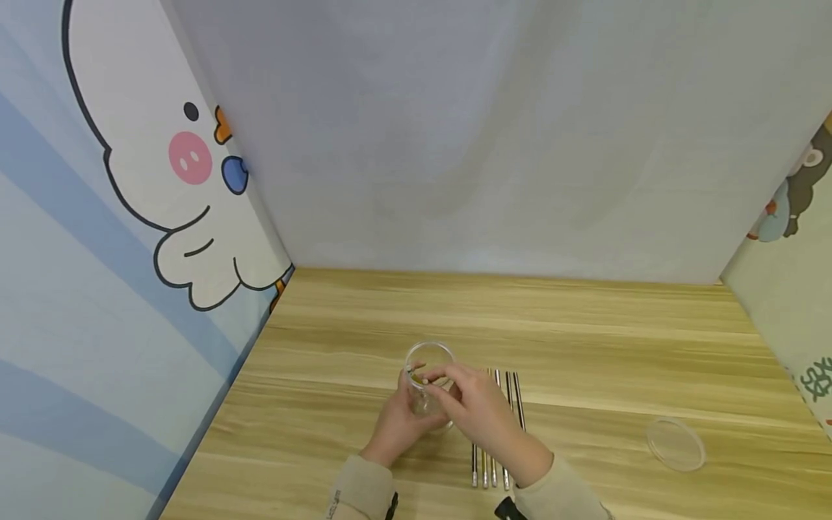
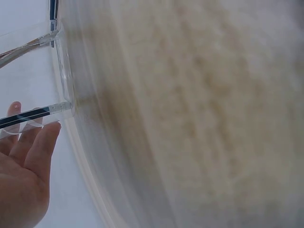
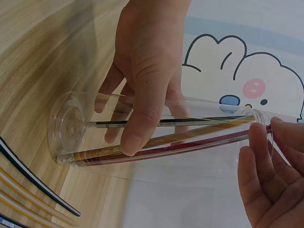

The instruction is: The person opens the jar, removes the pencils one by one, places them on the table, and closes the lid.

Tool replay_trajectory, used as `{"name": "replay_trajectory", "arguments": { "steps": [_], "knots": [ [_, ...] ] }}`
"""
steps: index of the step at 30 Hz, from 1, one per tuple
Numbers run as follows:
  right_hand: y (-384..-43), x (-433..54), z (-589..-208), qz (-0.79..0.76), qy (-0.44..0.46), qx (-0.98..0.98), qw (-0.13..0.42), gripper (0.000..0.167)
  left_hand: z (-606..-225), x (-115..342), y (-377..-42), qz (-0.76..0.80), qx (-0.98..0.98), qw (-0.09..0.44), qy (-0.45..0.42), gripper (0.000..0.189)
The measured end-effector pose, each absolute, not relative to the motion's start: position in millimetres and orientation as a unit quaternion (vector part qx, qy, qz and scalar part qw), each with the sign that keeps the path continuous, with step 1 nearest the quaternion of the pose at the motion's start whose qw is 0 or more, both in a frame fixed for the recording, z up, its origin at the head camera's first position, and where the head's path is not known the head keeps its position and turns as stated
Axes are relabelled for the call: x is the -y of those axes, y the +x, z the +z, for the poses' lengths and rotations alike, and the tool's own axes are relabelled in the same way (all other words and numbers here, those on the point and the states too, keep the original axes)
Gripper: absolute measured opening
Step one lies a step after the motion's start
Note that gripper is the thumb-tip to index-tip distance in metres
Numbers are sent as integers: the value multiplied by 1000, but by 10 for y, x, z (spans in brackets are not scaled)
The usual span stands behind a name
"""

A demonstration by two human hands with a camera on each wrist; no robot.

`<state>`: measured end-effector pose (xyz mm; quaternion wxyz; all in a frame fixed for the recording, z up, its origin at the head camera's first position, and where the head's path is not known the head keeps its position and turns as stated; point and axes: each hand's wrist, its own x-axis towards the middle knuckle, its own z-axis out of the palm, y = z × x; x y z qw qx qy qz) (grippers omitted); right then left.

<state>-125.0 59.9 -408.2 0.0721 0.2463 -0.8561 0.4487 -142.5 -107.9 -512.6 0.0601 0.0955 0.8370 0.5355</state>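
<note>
A clear plastic cylinder (image 1: 431, 348) stands on the table, tilted in the wrist views. My left hand (image 3: 147, 71) grips its side, thumb in front and fingers behind. Inside lean a dark pencil (image 3: 166, 122), a yellow pencil (image 3: 190, 133) and a red pencil (image 3: 204, 145), their metal-ringed ends at the cylinder's bottom. At the mouth my right hand (image 3: 266, 175) pinches the top of the red pencil between thumb and finger, which hide its tip. The left wrist view catches the left hand (image 2: 28, 171) beside the cylinder base (image 2: 64, 71).
Several pencils (image 1: 494, 462) lie side by side on the wooden table (image 1: 312, 310), partly under the right forearm. A round clear lid (image 1: 676, 444) lies to the right. Behind is a grey wall (image 1: 455, 144); a cartoon-printed cloth (image 1: 149, 159) lines the left.
</note>
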Motion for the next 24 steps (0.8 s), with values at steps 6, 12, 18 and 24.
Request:
{"name": "replay_trajectory", "arguments": {
  "steps": [6, 12, 18, 24],
  "knots": [
    [-1251, -586, -4068, 469, 269, 831, 131, 12, -5120, 1068, -1425, 542, -833, 61, 97, 92],
    [-1267, -588, -4019, 489, 294, 795, 205, 14, -5126, 1067, -1424, 546, -831, 73, 80, 89],
    [-1310, -633, -3926, 490, 327, 755, 288, 13, -5122, 1048, -1428, 541, -836, 67, 69, 89],
    [-1361, -701, -3835, 487, 335, 726, 351, 13, -5130, 1044, -1434, 552, -829, 67, 65, 94]
  ]
}}
